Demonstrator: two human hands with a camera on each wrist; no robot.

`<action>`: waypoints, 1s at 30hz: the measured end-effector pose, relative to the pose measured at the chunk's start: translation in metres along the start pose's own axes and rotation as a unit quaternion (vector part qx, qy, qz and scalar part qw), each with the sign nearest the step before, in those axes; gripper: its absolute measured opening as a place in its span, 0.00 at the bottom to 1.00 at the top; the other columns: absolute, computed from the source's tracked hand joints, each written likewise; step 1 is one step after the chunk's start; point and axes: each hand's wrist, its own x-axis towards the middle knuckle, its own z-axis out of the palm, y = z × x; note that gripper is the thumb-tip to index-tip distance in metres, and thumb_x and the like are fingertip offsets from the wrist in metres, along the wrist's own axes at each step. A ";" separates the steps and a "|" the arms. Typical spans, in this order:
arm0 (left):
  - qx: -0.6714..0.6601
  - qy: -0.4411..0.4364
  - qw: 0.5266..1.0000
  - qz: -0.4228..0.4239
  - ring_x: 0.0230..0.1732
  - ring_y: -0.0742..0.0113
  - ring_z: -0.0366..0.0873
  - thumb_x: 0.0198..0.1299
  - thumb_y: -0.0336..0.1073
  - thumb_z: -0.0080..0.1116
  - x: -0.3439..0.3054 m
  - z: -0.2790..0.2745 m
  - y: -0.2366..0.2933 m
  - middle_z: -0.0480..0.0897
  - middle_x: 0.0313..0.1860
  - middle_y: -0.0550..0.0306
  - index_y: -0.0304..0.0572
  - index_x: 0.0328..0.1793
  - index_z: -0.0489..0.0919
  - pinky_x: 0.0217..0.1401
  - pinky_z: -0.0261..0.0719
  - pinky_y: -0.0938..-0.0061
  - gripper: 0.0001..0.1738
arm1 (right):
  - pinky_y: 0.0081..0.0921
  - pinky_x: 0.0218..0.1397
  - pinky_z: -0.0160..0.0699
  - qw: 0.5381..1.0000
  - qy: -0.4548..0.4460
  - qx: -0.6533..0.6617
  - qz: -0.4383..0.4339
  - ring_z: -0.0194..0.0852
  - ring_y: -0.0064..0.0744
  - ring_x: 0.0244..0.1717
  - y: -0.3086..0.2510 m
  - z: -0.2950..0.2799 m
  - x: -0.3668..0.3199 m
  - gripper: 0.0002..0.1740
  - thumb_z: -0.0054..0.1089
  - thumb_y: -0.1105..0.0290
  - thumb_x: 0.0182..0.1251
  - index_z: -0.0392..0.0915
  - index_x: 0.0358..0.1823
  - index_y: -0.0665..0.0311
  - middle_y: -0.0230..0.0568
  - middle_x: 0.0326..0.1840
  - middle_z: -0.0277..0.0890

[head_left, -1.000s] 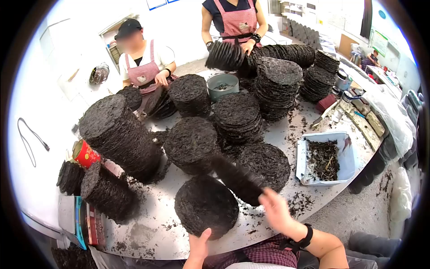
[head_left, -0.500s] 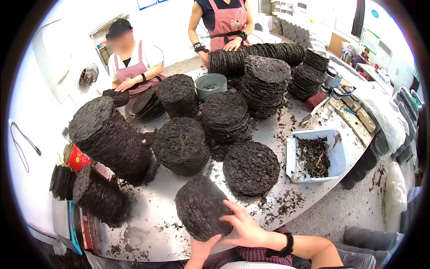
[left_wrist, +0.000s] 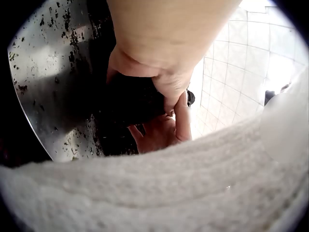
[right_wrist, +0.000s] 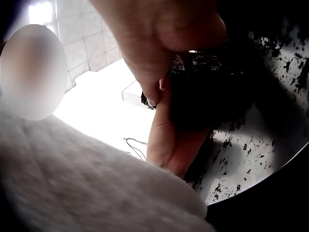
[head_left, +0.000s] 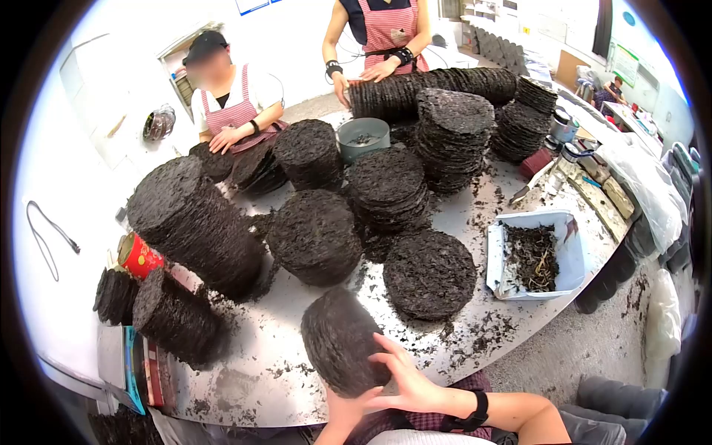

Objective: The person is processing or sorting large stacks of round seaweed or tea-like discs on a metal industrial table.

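Note:
A short stack of round, dark seaweed-like sheets (head_left: pixel 343 343) stands tilted near the table's front edge in the head view. Its lower left is gripped by the left hand (head_left: pixel 347 406), partly hidden under it. The right hand (head_left: pixel 404 382) holds the stack's right side with spread, bent fingers, its thumb close to the left thumb. In the left wrist view the dark stack (left_wrist: pixel 133 99) lies between the left hand (left_wrist: pixel 164 77) and the right hand (left_wrist: pixel 157 133). The right wrist view shows the stack (right_wrist: pixel 207 92) in deep shade between both hands.
Behind the hands stand several dark round stacks (head_left: pixel 315 237), one low stack (head_left: pixel 430 274) close by. A blue bin (head_left: pixel 500 285) with dark scraps is at the right, a grey-green bowl (head_left: pixel 363 137) farther back. Two people in checked aprons (head_left: pixel 389 33) work across the table (head_left: pixel 259 393).
The right hand has come from the right, where a blurred dark piece hung beside it, to the held stack. The stack has turned and tilted. Across the table, one person's loose bundle has joined the long roll.

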 end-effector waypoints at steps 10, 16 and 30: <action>-0.024 -0.047 0.998 -0.032 0.57 0.62 0.78 0.41 0.34 0.79 0.008 -0.001 0.041 0.79 0.57 0.52 0.33 0.61 0.72 0.62 0.75 0.65 0.39 | 0.37 0.69 0.64 0.980 -0.001 0.178 0.085 0.61 0.47 0.71 -0.008 -0.027 0.007 0.26 0.70 0.62 0.59 0.70 0.55 0.63 0.53 0.74 0.57; -0.078 0.044 0.995 -0.036 0.60 0.59 0.74 0.43 0.27 0.75 0.004 -0.020 0.001 0.75 0.60 0.51 0.34 0.70 0.62 0.66 0.71 0.64 0.47 | 0.30 0.65 0.70 0.956 0.283 -0.068 0.037 0.74 0.40 0.62 -0.014 -0.086 0.018 0.23 0.48 0.76 0.70 0.69 0.66 0.70 0.54 0.61 0.75; -0.177 0.009 0.983 -0.050 0.60 0.63 0.73 0.45 0.31 0.77 -0.004 0.006 0.014 0.76 0.59 0.53 0.32 0.66 0.68 0.67 0.68 0.67 0.41 | 0.55 0.78 0.43 0.990 0.017 -0.133 -0.041 0.42 0.55 0.78 -0.007 -0.020 -0.003 0.34 0.74 0.56 0.54 0.70 0.58 0.61 0.50 0.75 0.54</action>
